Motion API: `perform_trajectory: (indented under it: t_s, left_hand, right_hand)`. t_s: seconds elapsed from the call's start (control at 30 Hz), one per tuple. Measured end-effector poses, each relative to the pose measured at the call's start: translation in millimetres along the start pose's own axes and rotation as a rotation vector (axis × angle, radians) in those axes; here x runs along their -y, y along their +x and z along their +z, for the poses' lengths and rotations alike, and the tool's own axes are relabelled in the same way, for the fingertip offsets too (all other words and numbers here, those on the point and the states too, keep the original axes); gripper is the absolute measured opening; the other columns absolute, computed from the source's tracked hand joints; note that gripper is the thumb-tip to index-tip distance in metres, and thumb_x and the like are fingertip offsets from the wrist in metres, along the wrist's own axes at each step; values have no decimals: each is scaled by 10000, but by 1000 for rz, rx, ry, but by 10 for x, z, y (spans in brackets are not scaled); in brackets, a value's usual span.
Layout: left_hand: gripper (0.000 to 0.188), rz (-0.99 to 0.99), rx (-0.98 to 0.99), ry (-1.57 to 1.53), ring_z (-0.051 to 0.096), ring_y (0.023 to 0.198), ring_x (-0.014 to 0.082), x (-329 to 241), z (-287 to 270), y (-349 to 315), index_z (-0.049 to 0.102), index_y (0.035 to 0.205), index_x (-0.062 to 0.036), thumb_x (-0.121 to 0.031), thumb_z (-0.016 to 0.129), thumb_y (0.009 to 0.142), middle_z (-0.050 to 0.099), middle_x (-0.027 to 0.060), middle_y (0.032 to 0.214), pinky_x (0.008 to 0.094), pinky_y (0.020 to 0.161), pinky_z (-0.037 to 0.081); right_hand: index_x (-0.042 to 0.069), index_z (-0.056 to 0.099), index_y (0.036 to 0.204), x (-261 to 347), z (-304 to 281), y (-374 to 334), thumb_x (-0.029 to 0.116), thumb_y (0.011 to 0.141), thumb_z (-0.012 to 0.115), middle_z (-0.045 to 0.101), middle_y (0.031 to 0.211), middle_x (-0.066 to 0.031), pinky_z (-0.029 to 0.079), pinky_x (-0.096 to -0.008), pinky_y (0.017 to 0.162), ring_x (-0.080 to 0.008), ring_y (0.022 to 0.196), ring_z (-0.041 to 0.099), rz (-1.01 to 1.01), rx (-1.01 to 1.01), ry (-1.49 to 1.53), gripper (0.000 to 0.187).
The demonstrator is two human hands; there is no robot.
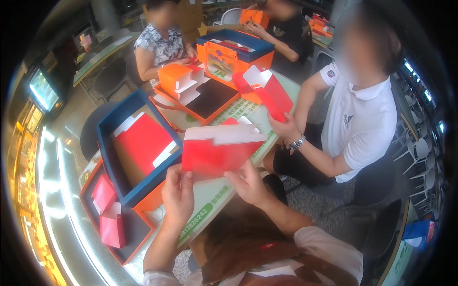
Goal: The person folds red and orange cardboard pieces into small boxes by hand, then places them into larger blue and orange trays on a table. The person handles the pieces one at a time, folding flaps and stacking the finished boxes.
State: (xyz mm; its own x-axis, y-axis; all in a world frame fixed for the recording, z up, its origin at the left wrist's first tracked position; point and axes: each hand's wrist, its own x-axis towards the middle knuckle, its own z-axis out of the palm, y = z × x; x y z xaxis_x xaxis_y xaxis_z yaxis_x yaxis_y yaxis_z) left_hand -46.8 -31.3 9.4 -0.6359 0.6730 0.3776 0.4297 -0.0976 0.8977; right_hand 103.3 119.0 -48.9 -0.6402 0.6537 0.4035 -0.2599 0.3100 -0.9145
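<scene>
Both my hands grip a red paper box blank over the near part of the table. It looks mostly flat, with its pale inner side and flaps toward the far edge. My left hand pinches its near left corner between thumb and fingers. At the near right edge, my right hand holds it the same way. Left of the blank stands an open blue box, tilted on an orange one. Inside it lies a flat red carton with white flaps.
An orange-edged tray with folded red boxes sits at the near left. Farther off are a dark-lined orange tray and a large orange-and-blue box. A co-worker in white at right holds a red box; two others work beyond.
</scene>
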Motion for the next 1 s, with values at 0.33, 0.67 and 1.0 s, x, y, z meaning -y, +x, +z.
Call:
perform_trajectory:
  t_s: [0.33,0.67,1.0]
  left_hand:
    - [119,164,-44,263,604,782,117,0,-55,26,641,1161,-11,-42,626,1048,671,75,891,262,723,508]
    - [90,292,45,362,734,983,331,-71,-1,50,643,1072,6,43,622,993,755,169,1080,383,860,580]
    - [82,297,75,368,727,978,350,-62,30,45,627,1060,17,54,622,987,748,176,1064,396,869,578]
  right_hand:
    - [-23,447,1458,12,-281,180,64,1016,661,645,1238,-125,508,-370,1047,-215,1198,649,-21,-103,70,499]
    - [-12,514,1378,427,-444,219,-11,1039,584,701,1177,-124,540,-328,953,-193,1055,697,-226,-75,-24,347]
    - [-21,532,1368,459,-491,194,-7,1028,602,707,1178,-148,565,-326,892,-196,989,720,-215,-75,-51,347]
